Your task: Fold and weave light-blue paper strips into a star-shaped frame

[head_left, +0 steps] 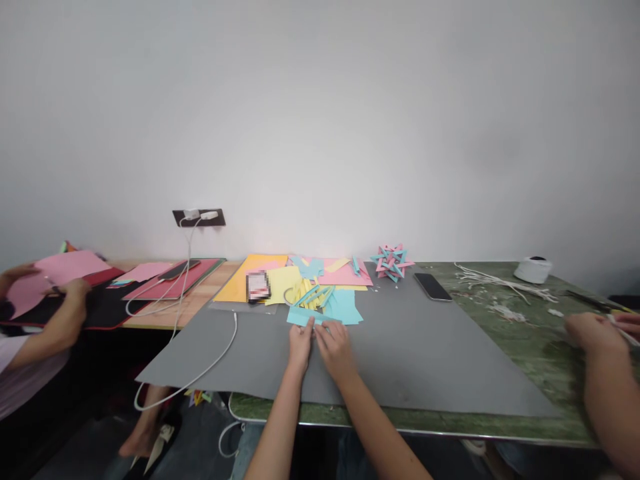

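Note:
Both hands meet at the near edge of a light-blue paper strip (299,316) over the grey mat (400,360). My left hand (301,343) is closed on the strip's left part, thumb and fingers pressed together. Beside it, my right hand (334,343) pinches the same paper with bent fingers. Just beyond lie yellow folded paper pieces (306,293) with some blue ones among them, and light-blue sheets (345,307) to their right. Farther right stands a pink and blue star-shaped paper model (391,262). My palms hide the paper's near side.
A black phone (433,287) lies right of the model, and a white cable (220,357) crosses the mat's left side. Orange paper (240,280) bears a small dark case (258,287). Co-workers' hands are at both sides, one holding pink paper (55,273), another near white cords (500,280).

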Demonstrator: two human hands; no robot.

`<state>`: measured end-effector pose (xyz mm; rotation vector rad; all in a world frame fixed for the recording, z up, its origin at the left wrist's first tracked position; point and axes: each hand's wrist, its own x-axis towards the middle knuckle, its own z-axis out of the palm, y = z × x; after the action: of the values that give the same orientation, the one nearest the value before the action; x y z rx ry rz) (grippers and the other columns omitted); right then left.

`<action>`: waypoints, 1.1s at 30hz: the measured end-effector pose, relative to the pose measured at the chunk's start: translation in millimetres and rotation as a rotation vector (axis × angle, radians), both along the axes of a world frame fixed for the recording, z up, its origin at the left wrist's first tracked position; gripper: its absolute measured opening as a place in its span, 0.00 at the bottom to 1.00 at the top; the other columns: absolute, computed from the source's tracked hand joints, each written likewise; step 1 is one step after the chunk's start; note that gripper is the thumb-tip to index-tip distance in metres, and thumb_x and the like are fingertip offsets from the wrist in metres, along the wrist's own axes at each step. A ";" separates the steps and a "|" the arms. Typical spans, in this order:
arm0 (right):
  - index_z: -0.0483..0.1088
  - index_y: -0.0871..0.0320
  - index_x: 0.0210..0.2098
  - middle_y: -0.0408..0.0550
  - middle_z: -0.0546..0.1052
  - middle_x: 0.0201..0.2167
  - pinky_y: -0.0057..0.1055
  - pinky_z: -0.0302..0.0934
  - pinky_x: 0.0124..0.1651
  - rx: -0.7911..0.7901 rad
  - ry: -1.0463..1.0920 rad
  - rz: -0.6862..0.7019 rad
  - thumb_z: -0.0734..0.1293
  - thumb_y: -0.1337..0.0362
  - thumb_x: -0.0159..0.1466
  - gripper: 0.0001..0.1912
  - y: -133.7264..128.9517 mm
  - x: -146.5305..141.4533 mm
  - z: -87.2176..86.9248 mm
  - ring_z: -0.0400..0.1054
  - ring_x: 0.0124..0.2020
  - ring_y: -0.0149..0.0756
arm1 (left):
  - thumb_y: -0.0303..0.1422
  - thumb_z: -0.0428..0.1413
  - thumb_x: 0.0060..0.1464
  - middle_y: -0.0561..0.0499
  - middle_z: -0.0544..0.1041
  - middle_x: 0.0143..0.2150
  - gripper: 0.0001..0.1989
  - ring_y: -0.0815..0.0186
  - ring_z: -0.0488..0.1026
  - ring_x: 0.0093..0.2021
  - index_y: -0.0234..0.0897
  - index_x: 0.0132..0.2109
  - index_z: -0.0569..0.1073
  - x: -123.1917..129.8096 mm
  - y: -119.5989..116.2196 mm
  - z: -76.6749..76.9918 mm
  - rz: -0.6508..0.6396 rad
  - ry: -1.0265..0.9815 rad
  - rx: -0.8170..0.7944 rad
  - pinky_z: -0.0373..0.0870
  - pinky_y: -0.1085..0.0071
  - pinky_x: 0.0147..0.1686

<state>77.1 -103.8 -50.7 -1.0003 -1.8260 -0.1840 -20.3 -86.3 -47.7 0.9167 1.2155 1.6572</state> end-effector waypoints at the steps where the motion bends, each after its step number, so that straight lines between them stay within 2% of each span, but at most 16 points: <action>1: 0.66 0.55 0.40 0.48 0.69 0.32 0.32 0.51 0.39 -0.002 -0.029 0.021 0.54 0.68 0.60 0.13 0.8 -0.2 -0.2 0.60 0.36 0.34 | 0.38 0.59 0.34 0.60 0.61 0.10 0.13 0.74 0.60 0.14 0.34 0.18 0.64 -0.5 0.0 -0.6 -0.003 0.011 0.000 0.58 0.77 0.15; 4: 0.65 0.55 0.42 0.48 0.69 0.33 0.31 0.51 0.38 -0.005 -0.055 0.035 0.54 0.68 0.60 0.14 5.1 0.5 -1.8 0.60 0.37 0.34 | 0.39 0.58 0.36 0.60 0.61 0.12 0.14 0.75 0.60 0.14 0.34 0.18 0.63 -0.4 0.8 -1.9 -0.053 -0.018 0.025 0.57 0.78 0.15; 11: 0.67 0.54 0.35 0.47 0.68 0.32 0.32 0.48 0.39 -0.064 -0.016 -0.064 0.54 0.67 0.60 0.11 9.1 0.8 -4.3 0.58 0.37 0.35 | 0.38 0.58 0.36 0.55 0.69 0.18 0.14 0.71 0.69 0.22 0.32 0.24 0.65 2.8 3.1 -1.0 -0.189 -0.241 -0.001 0.65 0.75 0.24; 15: 0.67 0.55 0.34 0.48 0.69 0.32 0.32 0.45 0.39 -0.066 0.026 -0.131 0.54 0.66 0.61 0.11 10.3 -0.4 -3.0 0.58 0.36 0.35 | 0.36 0.59 0.36 0.48 0.74 0.24 0.14 0.66 0.72 0.28 0.30 0.28 0.68 3.6 0.3 2.2 -0.281 -0.187 -0.001 0.67 0.73 0.28; 20: 0.67 0.55 0.34 0.48 0.69 0.35 0.35 0.42 0.44 -0.139 0.071 -0.233 0.54 0.64 0.61 0.12 5.8 -1.2 2.8 0.57 0.39 0.37 | 0.37 0.58 0.37 0.45 0.76 0.28 0.15 0.62 0.73 0.32 0.29 0.30 0.69 4.8 -2.7 4.8 -0.334 -0.133 0.006 0.68 0.69 0.33; 22: 0.68 0.54 0.33 0.48 0.68 0.36 0.36 0.41 0.45 -0.172 0.098 -0.246 0.54 0.62 0.60 0.12 3.0 -1.1 5.2 0.56 0.40 0.37 | 0.37 0.58 0.36 0.45 0.76 0.28 0.15 0.61 0.73 0.33 0.29 0.31 0.69 4.5 -2.4 4.6 -0.331 -0.125 0.007 0.68 0.67 0.34; 25: 0.68 0.54 0.34 0.49 0.67 0.38 0.39 0.40 0.46 -0.199 0.226 -0.272 0.57 0.57 0.57 0.12 2.5 0.6 6.6 0.55 0.43 0.40 | 0.37 0.59 0.35 0.45 0.76 0.27 0.15 0.61 0.73 0.33 0.30 0.30 0.69 3.4 -1.0 3.7 -0.257 -0.133 -0.009 0.68 0.66 0.35; 27: 0.64 0.56 0.42 0.52 0.65 0.42 0.41 0.43 0.47 -0.212 0.406 -0.283 0.62 0.53 0.52 0.21 6.1 3.1 5.7 0.54 0.45 0.43 | 0.37 0.59 0.35 0.46 0.76 0.26 0.15 0.61 0.73 0.32 0.30 0.29 0.68 2.6 0.0 3.0 -0.200 -0.143 -0.021 0.68 0.66 0.35; 29: 0.54 0.58 0.51 0.55 0.63 0.45 0.40 0.48 0.45 -0.271 0.625 -0.192 0.67 0.51 0.44 0.38 12.2 6.8 3.3 0.56 0.44 0.44 | 0.38 0.59 0.36 0.46 0.76 0.25 0.15 0.61 0.73 0.31 0.30 0.28 0.68 1.9 0.6 2.5 -0.175 -0.146 -0.032 0.69 0.66 0.35; 30: 0.50 0.58 0.53 0.54 0.64 0.44 0.38 0.52 0.43 -0.337 0.725 -0.088 0.69 0.52 0.41 0.44 15.6 9.1 1.7 0.59 0.42 0.42 | 0.38 0.58 0.36 0.46 0.76 0.26 0.15 0.61 0.73 0.31 0.30 0.28 0.68 1.6 0.7 2.2 -0.176 -0.145 -0.034 0.69 0.67 0.35; 31: 0.50 0.58 0.53 0.52 0.67 0.40 0.36 0.55 0.40 -0.436 0.810 0.043 0.69 0.53 0.40 0.45 18.8 11.5 0.1 0.61 0.38 0.40 | 0.38 0.58 0.36 0.45 0.76 0.26 0.15 0.61 0.73 0.32 0.30 0.28 0.68 1.2 0.7 2.0 -0.186 -0.142 -0.034 0.69 0.67 0.35; 33: 0.57 0.59 0.49 0.49 0.70 0.34 0.32 0.58 0.34 -0.649 0.931 0.286 0.68 0.54 0.43 0.36 23.8 16.4 -2.8 0.64 0.31 0.36 | 0.38 0.58 0.37 0.44 0.76 0.28 0.15 0.60 0.73 0.33 0.30 0.30 0.68 0.5 0.5 1.6 -0.224 -0.128 -0.034 0.68 0.67 0.35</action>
<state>93.5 -80.0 -53.5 -0.9840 -1.1167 0.9553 -19.8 -85.8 -46.1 0.8783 1.0135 1.4882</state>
